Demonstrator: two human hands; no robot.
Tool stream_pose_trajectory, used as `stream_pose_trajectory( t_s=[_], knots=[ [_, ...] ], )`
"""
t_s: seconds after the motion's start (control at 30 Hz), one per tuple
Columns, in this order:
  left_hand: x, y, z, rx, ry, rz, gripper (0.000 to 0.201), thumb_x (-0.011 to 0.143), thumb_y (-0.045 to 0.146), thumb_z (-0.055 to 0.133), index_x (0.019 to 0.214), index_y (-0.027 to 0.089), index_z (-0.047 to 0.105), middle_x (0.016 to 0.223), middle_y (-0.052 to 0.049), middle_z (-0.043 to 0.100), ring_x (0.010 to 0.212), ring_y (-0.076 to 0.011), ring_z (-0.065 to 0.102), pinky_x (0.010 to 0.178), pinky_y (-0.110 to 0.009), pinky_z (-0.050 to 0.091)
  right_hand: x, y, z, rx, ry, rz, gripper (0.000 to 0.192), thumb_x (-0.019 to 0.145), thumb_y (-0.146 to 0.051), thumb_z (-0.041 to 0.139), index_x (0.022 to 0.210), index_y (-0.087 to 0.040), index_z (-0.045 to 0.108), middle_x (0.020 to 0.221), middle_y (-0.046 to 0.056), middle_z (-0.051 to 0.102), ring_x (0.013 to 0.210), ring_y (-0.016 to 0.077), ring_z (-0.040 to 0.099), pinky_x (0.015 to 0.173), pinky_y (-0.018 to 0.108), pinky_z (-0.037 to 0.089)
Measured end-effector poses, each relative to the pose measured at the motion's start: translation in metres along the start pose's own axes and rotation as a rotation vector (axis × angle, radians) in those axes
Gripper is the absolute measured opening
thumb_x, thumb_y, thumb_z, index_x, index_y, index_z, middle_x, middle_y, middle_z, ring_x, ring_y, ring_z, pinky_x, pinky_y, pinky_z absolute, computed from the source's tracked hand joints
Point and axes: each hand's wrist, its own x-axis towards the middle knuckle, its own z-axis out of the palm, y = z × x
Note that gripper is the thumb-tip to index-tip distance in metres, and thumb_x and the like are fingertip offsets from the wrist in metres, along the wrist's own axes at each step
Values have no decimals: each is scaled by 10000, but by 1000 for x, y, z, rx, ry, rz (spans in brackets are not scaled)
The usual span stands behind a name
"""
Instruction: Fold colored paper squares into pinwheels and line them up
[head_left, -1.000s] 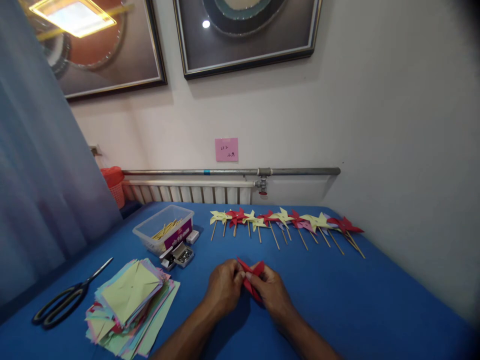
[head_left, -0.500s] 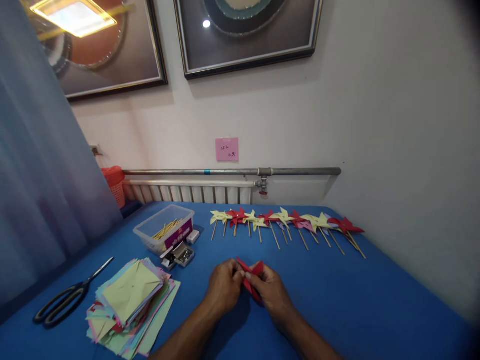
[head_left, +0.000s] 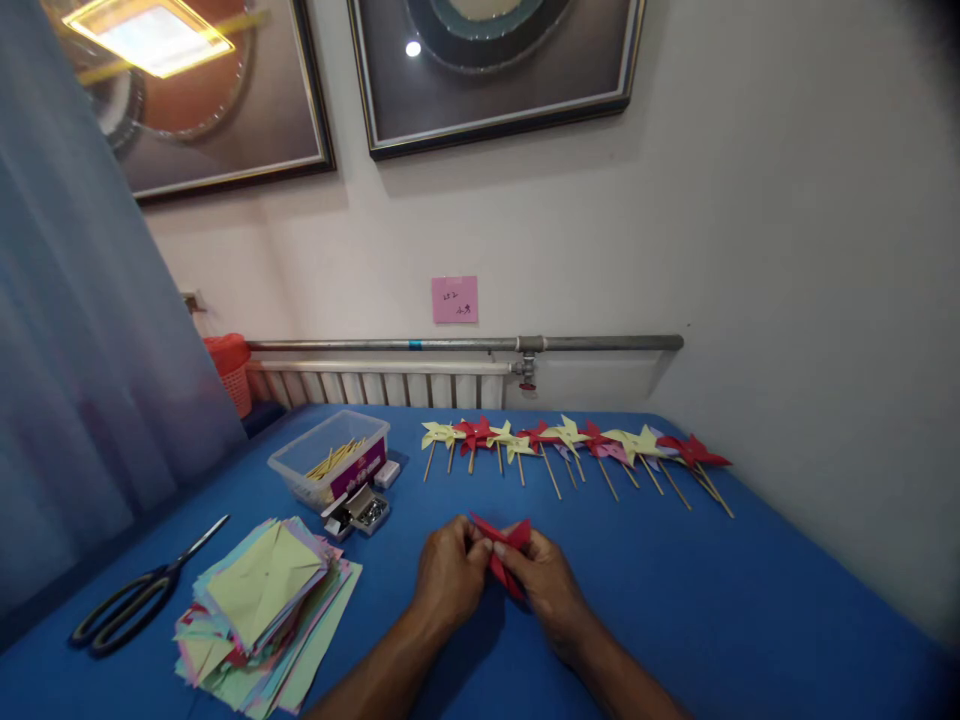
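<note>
Barely anything has moved since the earlier frame: both hands sit in the same spot, and the red paper just looks nudged a touch higher and further right between them. The left hand [head_left: 448,572] and right hand [head_left: 546,582] have their fingers pinched together on the red pinwheel [head_left: 504,548], held just above the blue table [head_left: 750,600], front and centre.

Looks to me like the folded tips are being gathered at the middle, so I'd keep all the tips stacked under one thumb and not let go, or they'll spring back.

Counts: one pair of scissors [head_left: 133,596], one stack of coloured paper squares [head_left: 262,610], one clear tub of sticks [head_left: 330,458] and one small open box of pins [head_left: 360,510]. The finished pinwheels [head_left: 570,440] in the back row overlap, roughly ten, can't count exactly.
</note>
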Motion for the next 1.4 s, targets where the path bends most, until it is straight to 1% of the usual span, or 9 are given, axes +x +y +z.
stream_pose_trajectory(
  t_s=[0.2,0.3,0.4,0.5,0.7,0.83,0.97,1.2,1.4],
  knots=[
    [1,-3,1,-42,71,-36,152,782,272,619,677,200,537,599,32,575,575,-121,502,575,-245,331,-1,-4,0,37,-1,18,420,632,-516,859,810,-174,694,703,-4,702,643,147,600,637,254,440],
    [5,-8,4,-195,89,-77,148,725,272,678,792,187,577,661,27,603,589,-121,524,575,-239,358,-4,-9,1,65,-16,39,412,635,-502,865,823,-175,698,738,10,730,683,166,637,671,266,463],
    [9,-12,7,-461,-24,-139,232,661,259,707,841,161,598,668,22,606,570,-114,524,561,-233,374,-5,-12,2,99,-55,50,435,628,-493,872,877,-171,720,807,38,762,759,204,682,767,314,501],
    [12,-15,7,-579,-111,-152,190,629,272,706,691,166,561,566,40,547,502,-93,457,514,-225,332,-4,-12,2,76,-58,42,461,628,-503,867,910,-162,736,834,53,773,770,219,693,777,336,512],
    [12,-19,2,-536,-83,-98,208,626,283,705,626,186,521,502,57,509,470,-84,417,481,-220,314,-1,-10,4,21,-32,19,443,610,-513,865,851,-166,732,809,44,771,742,208,681,742,335,527],
    [12,-16,2,-654,-122,-151,265,561,294,748,613,187,512,493,55,514,455,-81,414,461,-218,320,0,-7,2,-12,-18,2,458,611,-518,855,874,-163,735,842,63,776,767,230,690,745,356,530],
    [11,-13,3,-752,-161,-159,234,554,270,771,645,148,594,555,28,571,505,-79,461,518,-215,354,1,-4,1,-24,-36,4,454,631,-512,838,906,-163,741,845,67,774,795,247,701,749,362,535],
    [8,-7,3,-596,-68,-62,102,629,228,691,645,149,629,556,31,580,514,-88,454,511,-218,337,1,-6,2,22,-31,57,379,621,-427,850,869,-163,738,819,50,770,745,212,694,723,326,528],
    [6,-7,5,-577,-95,-45,81,645,224,666,662,152,634,571,25,598,527,-99,481,527,-222,361,2,-12,6,67,-21,116,360,578,-362,855,844,-151,736,794,39,766,667,175,670,674,300,522]
  ],
)
